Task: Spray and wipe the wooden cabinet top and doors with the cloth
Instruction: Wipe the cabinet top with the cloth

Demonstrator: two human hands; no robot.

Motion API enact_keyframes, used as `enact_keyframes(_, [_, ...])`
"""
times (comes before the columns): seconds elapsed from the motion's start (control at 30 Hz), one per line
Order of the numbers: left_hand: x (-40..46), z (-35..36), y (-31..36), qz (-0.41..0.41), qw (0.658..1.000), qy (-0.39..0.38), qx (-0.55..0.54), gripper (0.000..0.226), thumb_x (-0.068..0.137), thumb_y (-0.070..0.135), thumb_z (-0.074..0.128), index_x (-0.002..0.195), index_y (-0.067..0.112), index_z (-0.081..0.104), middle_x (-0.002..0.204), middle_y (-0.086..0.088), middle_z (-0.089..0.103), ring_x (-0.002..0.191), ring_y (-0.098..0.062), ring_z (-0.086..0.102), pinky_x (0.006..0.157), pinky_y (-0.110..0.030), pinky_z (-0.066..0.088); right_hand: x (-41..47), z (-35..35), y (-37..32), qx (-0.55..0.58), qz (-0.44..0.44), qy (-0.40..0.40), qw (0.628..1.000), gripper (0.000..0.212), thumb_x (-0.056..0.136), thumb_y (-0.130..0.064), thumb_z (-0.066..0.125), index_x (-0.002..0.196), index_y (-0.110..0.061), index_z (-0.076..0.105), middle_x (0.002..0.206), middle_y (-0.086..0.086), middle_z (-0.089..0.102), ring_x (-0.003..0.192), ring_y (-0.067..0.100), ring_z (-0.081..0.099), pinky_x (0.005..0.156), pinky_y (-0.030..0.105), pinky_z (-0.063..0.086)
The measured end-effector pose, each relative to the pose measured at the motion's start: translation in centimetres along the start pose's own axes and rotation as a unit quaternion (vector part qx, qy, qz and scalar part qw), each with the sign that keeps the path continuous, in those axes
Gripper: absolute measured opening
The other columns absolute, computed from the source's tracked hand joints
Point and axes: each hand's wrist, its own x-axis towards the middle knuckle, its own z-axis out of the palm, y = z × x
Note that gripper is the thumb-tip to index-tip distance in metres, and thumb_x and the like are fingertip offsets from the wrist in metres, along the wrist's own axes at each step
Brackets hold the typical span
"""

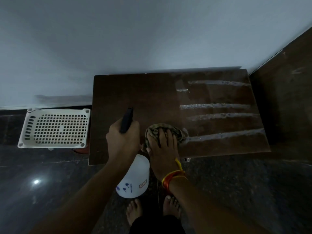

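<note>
Room: a dim corner with a pale wall behind and a dark polished stone floor below.
Head view, cabinet: the wooden cabinet top stands against the wall, seen from above; its doors are out of sight from this angle.
Beside it: a white perforated basket sits to the left, apart from the cabinet; a dark wooden panel rises on the right.
Surface state: pale streaks run left to right across the right half of the top; the left half looks dark and bare of streaks.
Left hand: closed around the black trigger head of the white spray bottle, nozzle aimed forward over the left half, bottle body hanging off the front edge.
Right hand: fingers spread flat, pressing the bunched cloth onto the top near the front edge, at the left end of the nearest streak.
Key relation: the streaks stretch rightward from the cloth, their long axis along the cabinet's width, so the right hand is nearer.
Judgement: a rightward sweep along the front streak looks like the natural wipe.
Remaining: the left half and the doors appear untouched.
</note>
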Motion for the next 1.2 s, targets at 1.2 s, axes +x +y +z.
enact_keyframes(1.2, [-4.7, -1.1, -2.2, 0.019, 1.000, -0.011, 0.000, 0.014, 0.094, 0.017, 0.057, 0.086, 0.009, 0.063, 0.088, -0.023, 0.066, 0.062, -0.025, 0.059, 0.046, -0.027, 0.048, -5.1, 0.1, 1.0, 0.038, -0.037, -0.021, 0.998, 0.055, 0.091, -0.011, 0.055, 0.142, -0.022, 0.039, 0.152, 0.016, 0.030, 0.139, 0.045, 0.021, 0.112, 0.056, 0.026])
